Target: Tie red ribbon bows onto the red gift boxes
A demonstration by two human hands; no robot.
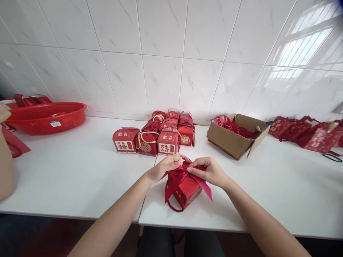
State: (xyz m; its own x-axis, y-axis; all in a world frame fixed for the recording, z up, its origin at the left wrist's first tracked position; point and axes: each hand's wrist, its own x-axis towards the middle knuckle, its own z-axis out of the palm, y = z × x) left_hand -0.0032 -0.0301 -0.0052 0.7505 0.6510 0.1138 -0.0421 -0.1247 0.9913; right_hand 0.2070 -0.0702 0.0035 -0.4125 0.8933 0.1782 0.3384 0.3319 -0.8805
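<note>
A red gift box (pixel 188 191) stands on the white table close to its front edge, with a dark red cord handle hanging down its left side. On its top a crimson ribbon (pixel 175 184) is tied in a bow, two tails spreading down left and right. My left hand (pixel 167 167) is closed at the bow's left side, its fingertips pinching the ribbon near a loop. From the right, my right hand (pixel 206 170) pinches the ribbon beside the knot between thumb and forefinger. Parts of the bow's loops are hidden behind my fingers.
Several red gift boxes (pixel 168 144) are grouped against the tiled wall. A cardboard box (pixel 223 141) of red ribbons stands right of them. Red bags (pixel 318 137) lie at far right. A red basin (pixel 50 117) is on the left, near another person's arm (pixel 5 160).
</note>
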